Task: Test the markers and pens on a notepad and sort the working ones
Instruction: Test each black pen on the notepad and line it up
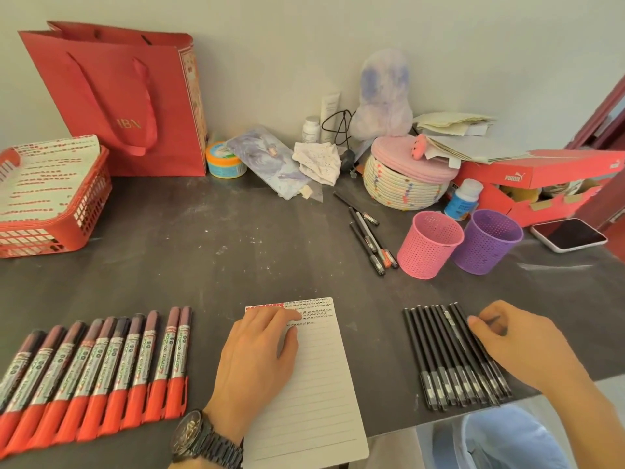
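Note:
A lined notepad [324, 384] lies at the table's front centre, with red and black scribbles along its top lines. My left hand [257, 360] rests flat on it, fingers straight. Left of the pad lies a row of several red-capped markers [98, 370]. Right of the pad lies a row of several black pens [453, 357]. My right hand [517, 343] sits at the right edge of that row, fingers curled round the outermost black pen [492, 320]. A pink mesh cup [427, 245] and a purple mesh cup [485, 242] stand behind.
Several loose black pens [370, 235] lie left of the pink cup. A red basket [50, 204] with paper, a red bag [118, 99], a woven lidded basket [402, 184], an orange shoebox [541, 184] and a phone [568, 234] line the back. A bin [507, 441] stands below the table's front edge.

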